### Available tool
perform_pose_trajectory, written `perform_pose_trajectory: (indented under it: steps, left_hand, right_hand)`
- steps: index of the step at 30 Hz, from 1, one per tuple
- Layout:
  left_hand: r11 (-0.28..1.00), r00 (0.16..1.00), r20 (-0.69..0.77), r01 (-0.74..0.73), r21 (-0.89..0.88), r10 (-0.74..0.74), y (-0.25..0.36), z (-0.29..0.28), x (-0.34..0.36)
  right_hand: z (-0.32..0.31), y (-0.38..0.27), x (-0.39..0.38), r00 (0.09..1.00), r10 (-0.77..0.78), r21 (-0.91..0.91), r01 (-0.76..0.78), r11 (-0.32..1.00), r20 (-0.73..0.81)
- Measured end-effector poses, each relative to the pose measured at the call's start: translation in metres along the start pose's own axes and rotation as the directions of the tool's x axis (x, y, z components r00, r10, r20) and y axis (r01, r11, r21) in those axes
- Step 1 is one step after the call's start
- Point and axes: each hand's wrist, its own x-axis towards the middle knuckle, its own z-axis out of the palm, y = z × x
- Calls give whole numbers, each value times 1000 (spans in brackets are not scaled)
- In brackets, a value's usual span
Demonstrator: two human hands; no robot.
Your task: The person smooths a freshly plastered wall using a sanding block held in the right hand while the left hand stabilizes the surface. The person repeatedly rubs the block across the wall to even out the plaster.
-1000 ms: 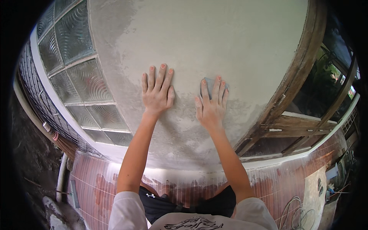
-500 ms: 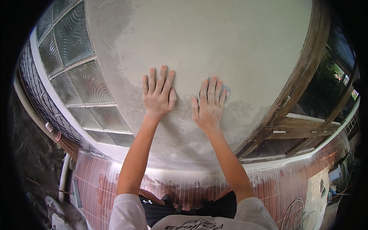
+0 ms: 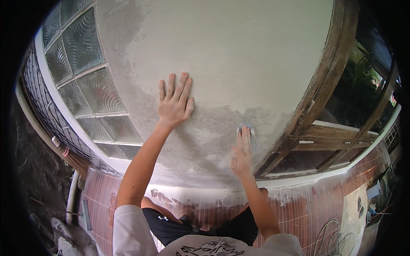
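My left hand (image 3: 174, 102) lies spread on the patchy grey plastered wall (image 3: 230, 55), fingers pointing up, holding nothing. Lower and to the right, my right hand (image 3: 242, 153) presses a small grey-blue sheet, perhaps sandpaper (image 3: 252, 135), against the wall, its fingers close together and covering much of it. Pale dust coats the fingers of both hands. Around the right hand the plaster is darker and mottled.
A glass-block window (image 3: 89, 94) is on the left, with a broom (image 3: 72, 158) and pipe (image 3: 73, 196) below. A dark wood-framed glass door (image 3: 337, 98) stands right. The tiled floor (image 3: 294, 213) holds a coiled hose (image 3: 331, 237), with clutter at the far right.
My right hand has moved down and slightly right with the sheet, its fingers drawing closer together. My left hand stays in place on the wall.
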Motion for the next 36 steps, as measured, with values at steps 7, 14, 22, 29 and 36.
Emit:
perform_pose_trajectory:
  steps: [7, 14, 22, 29, 36]
  left_hand:
    - [946, 937, 161, -287, -150, 310, 27, -9, 44]
    - [838, 793, 285, -465, -286, 538, 4, -28, 74]
    - [807, 744, 315, -559, -189, 589, -29, -41, 76]
    - [770, 729, 268, -631, -97, 630, -72, -49, 136]
    - [786, 779, 211, -614, 67, 590, -114, -64, 175]
  right_hand:
    - [-11, -6, 4, 998, 59, 75, -59, 995, 4]
    - [-10, -4, 12, 1000, -12, 5, 12, 1000, -10]
    - [-14, 13, 47, 992, -119, -24, 119, 993, -36]
    - [-14, 28, 124, 934, -357, -150, 350, 925, -28]
    - [4, 32, 170, 873, -482, -217, 486, 847, 73]
